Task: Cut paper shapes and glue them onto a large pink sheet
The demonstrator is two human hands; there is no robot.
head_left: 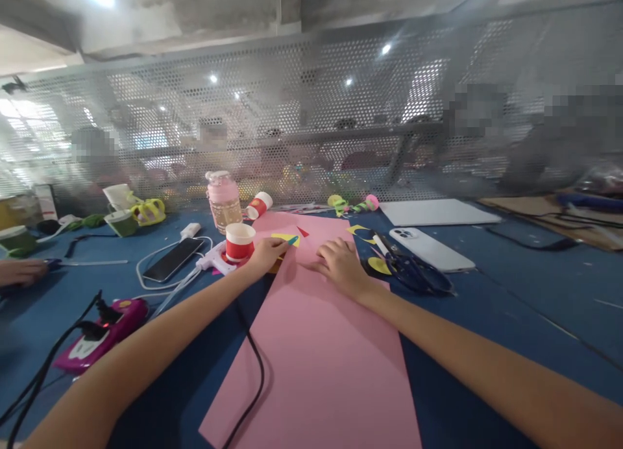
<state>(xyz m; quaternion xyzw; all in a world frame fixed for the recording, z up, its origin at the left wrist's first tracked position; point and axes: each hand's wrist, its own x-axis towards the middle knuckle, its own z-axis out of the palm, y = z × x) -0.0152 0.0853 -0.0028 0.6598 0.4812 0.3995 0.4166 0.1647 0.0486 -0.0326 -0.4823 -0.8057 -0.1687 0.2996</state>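
A long sheet of pink paper [335,364] lies in front of me, running from the near edge toward the back. My left hand [267,254] is closed in a pinch over its left side, with a small teal piece [293,240] sticking out at the fingertips. I cannot make out what kind of thing that piece is. Beside those fingers are a yellow paper scrap [280,236] and a red paper triangle [302,231]. My right hand [343,267] rests on the pink paper, fingers extended and holding nothing.
Left of the paper stand a red-and-white paper cup [240,242], a glue gun [217,259], a pink bottle [224,199], a black phone [174,259] and a purple power strip [109,335]. On the right lie dark-blue scissors [421,275] and a white phone [433,249]. Another person's hand [22,272] shows far left.
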